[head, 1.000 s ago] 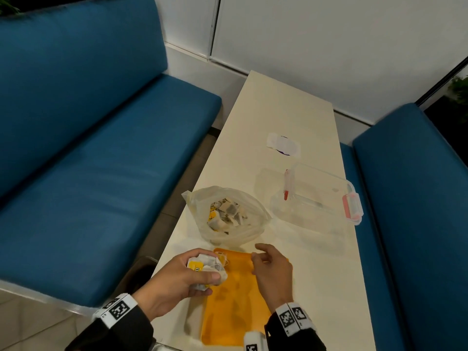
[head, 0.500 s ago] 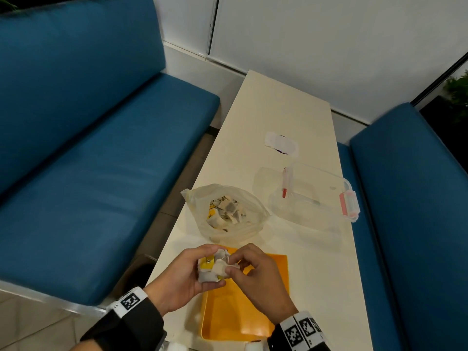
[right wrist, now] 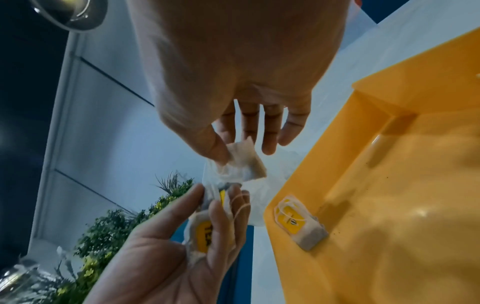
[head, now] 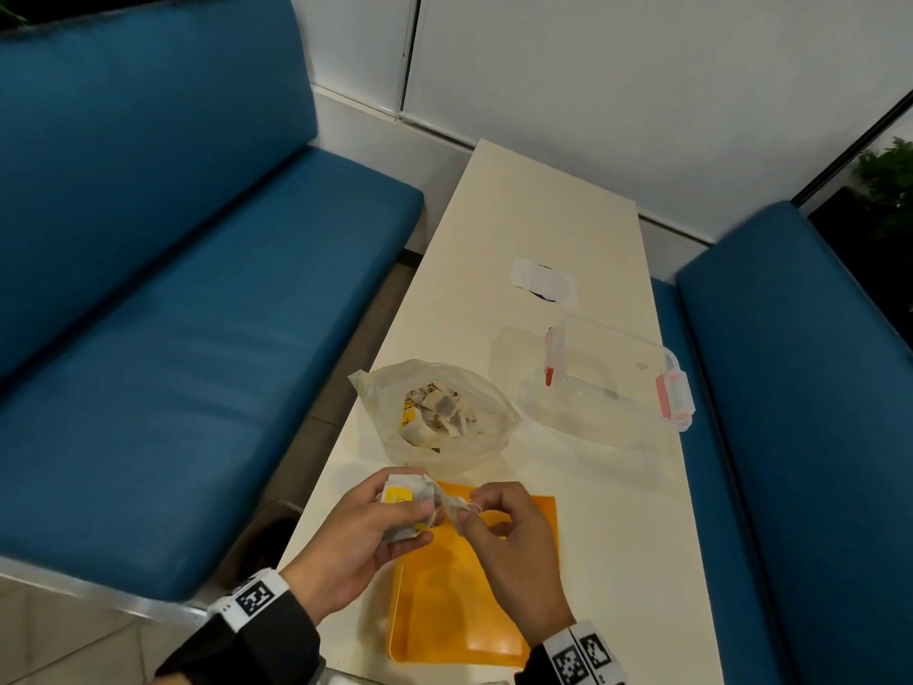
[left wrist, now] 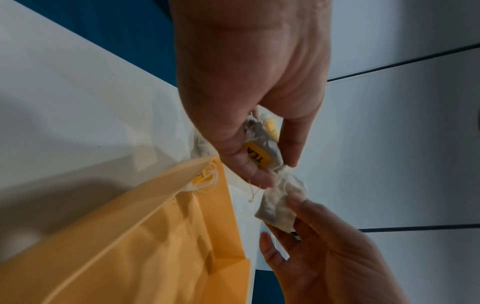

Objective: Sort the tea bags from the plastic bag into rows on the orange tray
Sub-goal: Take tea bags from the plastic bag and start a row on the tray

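My left hand [head: 395,524] grips a bundle of tea bags [head: 402,504] with yellow tags, above the near-left corner of the orange tray [head: 474,615]. My right hand [head: 469,511] pinches one tea bag [right wrist: 244,162] between thumb and forefinger, and its end still touches the bundle [right wrist: 205,234]. In the right wrist view, one tea bag [right wrist: 298,222] lies flat in a corner of the tray [right wrist: 402,185]. The plastic bag [head: 435,412] stands open just beyond the tray with several tea bags inside.
A clear lidded container [head: 607,373] with pink clasps sits to the right of the bag. A white paper [head: 543,281] lies farther up the narrow white table [head: 617,511]. Blue benches [head: 173,313] run along both sides.
My right hand left the tray, reached the bundle in my left hand, took hold of one tea bag and drew it a little to the right.
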{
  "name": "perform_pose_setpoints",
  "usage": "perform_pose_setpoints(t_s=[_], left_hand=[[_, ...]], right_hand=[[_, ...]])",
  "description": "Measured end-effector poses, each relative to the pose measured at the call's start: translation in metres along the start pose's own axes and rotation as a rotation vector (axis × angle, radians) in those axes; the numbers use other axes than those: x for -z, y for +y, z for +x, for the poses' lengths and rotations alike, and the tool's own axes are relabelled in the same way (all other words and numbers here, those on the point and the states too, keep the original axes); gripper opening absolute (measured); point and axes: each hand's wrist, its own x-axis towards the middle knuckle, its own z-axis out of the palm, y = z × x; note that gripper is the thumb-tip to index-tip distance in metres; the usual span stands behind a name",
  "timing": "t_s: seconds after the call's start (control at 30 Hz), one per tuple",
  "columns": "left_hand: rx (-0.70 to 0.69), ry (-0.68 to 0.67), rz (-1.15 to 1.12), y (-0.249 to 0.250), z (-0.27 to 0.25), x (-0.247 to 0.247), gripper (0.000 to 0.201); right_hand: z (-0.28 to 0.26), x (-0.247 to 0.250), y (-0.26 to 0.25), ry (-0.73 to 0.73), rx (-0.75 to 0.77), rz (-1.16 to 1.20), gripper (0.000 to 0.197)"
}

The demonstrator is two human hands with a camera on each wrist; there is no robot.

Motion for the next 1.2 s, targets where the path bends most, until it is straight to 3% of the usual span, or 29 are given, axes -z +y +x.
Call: perform_pose_setpoints(t_s=[0.13,0.33,0.53,0.73,1.2], left_hand=[[-0.020,-0.013,0.027,-0.002,-0.001,-0.003,0.048],[-0.027,-0.037,0.105,-0.002,0.000,-0.002,0.061],[-0.008,-0.065,0.114,-0.002,-0.002,-0.003,0.054],[-0.008,-0.051,0.087,-0.002,-0.002,0.001,0.054],[-0.015,-0.031,0.039,0.005,-0.010,0.017,0.052]], right_hand=[[-0.007,-0.003,-0.002,-0.075,0.083,-0.080,0.015],[-0.007,-0.004,-0.002,-0.119,0.058,-0.070,0.015],[-0.005,-0.007,-0.008,-0.118,-0.090,0.016,0.029],[-0.005,-0.005,-0.006,-0.101,-0.058,-0.040,0.018],[-0.005,0.010,0.000,-0.149,-0.040,0.001,0.021]])
